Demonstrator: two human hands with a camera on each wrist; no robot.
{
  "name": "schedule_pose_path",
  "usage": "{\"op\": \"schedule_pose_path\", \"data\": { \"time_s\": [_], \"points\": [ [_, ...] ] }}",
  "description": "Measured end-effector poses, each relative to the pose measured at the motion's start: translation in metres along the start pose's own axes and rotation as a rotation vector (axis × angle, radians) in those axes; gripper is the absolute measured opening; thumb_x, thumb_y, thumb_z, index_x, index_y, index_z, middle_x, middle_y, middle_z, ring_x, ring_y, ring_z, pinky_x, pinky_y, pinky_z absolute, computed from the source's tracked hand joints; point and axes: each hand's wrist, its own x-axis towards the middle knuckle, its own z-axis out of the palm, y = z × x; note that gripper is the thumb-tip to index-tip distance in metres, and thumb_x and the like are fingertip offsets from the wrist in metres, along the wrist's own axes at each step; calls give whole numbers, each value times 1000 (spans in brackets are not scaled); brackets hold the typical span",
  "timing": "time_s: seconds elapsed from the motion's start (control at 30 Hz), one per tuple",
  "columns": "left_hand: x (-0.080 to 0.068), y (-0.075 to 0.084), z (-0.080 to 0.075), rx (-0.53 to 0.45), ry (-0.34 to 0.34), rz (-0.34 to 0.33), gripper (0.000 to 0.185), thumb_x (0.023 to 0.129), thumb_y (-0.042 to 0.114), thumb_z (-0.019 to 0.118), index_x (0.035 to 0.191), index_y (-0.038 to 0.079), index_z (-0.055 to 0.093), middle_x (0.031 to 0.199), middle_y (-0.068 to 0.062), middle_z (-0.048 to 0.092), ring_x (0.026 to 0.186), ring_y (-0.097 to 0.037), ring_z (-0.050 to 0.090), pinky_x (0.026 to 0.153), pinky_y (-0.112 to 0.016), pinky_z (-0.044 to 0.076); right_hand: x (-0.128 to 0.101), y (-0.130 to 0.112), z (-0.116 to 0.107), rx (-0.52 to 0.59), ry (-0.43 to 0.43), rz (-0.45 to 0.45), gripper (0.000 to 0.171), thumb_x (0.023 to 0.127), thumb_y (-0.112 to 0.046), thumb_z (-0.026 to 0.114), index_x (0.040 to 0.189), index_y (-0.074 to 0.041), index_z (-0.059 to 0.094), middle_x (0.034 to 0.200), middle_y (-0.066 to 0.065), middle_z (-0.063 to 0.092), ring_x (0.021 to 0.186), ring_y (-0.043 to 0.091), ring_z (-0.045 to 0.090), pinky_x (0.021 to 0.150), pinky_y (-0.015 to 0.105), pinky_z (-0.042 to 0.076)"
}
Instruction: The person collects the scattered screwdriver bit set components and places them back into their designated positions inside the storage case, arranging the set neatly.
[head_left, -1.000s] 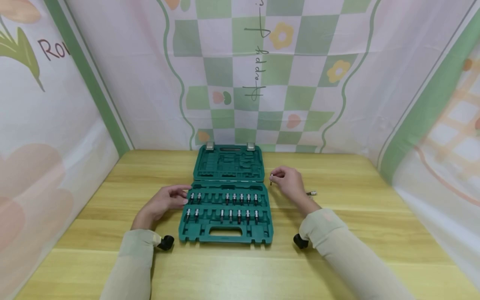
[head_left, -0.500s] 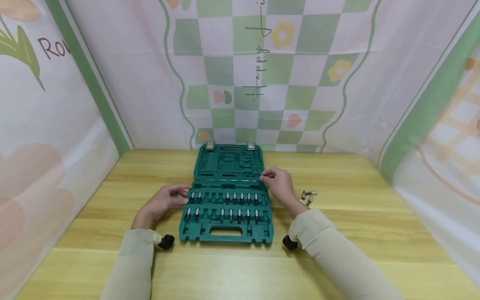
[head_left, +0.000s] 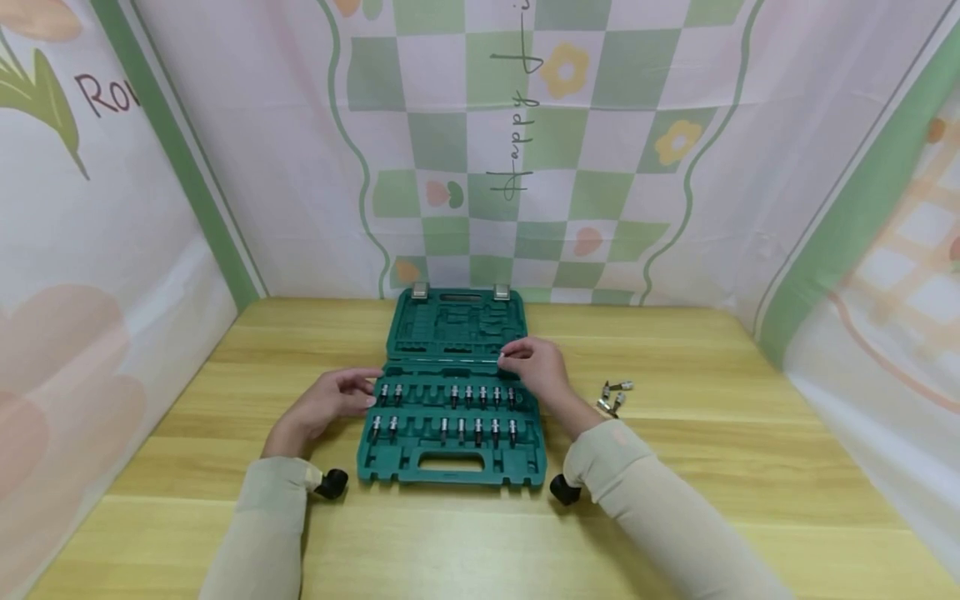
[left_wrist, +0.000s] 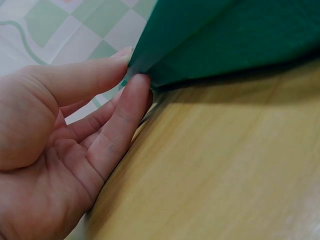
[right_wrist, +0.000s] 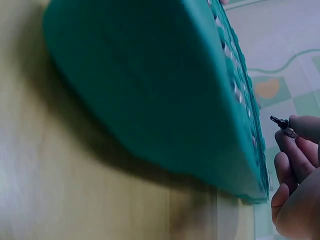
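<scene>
A green plastic case [head_left: 450, 457] lies opened flat on the table, with several silver-and-dark bit sockets [head_left: 478, 432] standing in two rows of its near half. At the case's left edge, my left hand [head_left: 330, 402] touches the side with thumb and fingertips; in the left wrist view the fairly straight fingers [left_wrist: 112, 132] meet the green wall. Above the case's right side near the hinge, my right hand [head_left: 536, 367] pinches a small bit socket [right_wrist: 286, 127] between thumb and fingers. Its dark tip points out in the right wrist view; in the head view the fingers mostly hide it.
Several loose bit sockets [head_left: 619, 400] lie on the wooden table [head_left: 697, 467] right of the case, beside my right forearm. The case lid [head_left: 457, 325] leans back near a patterned cloth wall [head_left: 517, 167]. Black wrist cameras [head_left: 565, 490] hang under both sleeves.
My right hand has moved left with the pinched bit socket, from beside the case to over its right side. Loose sockets behind the forearm have come into view. The left hand stays put.
</scene>
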Motion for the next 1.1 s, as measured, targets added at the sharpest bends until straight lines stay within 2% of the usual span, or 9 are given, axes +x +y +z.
{"op": "schedule_pose_path", "data": {
  "time_s": [0.4,0.67,0.87,1.1],
  "points": [
    [0,0,0,-3,-3,-5,50,92,-5,61,140,-1,49,115,-20,53,96,-26,56,82,-34,55,-8,-6,17,-27,-82,-72,12,87,-10,74,99,-6,73,91,3,71,87,21,64,75,37,54],
    [-1,1,1,-6,-5,-7,50,92,-6,61,140,-1,49,116,-20,53,97,-26,56,82,-36,55,-13,-7,26,-46,-133,-86,10,88,-11,73,97,-7,73,88,1,70,83,18,64,71,35,54],
    [0,1,1,-7,-7,-9,50,91,-6,61,140,-1,49,115,-20,53,96,-26,57,82,-36,55,-17,-11,35,-106,-142,-103,8,88,-17,74,94,-13,74,86,-2,69,81,16,64,69,34,54],
    [-1,2,0,1,-4,-17,50,91,-5,61,140,-1,49,116,-20,53,96,-26,56,82,-36,55,-21,-14,49,-91,-148,-127,6,88,-18,74,92,-14,74,87,-3,70,78,14,63,66,33,53]
  ]
}}
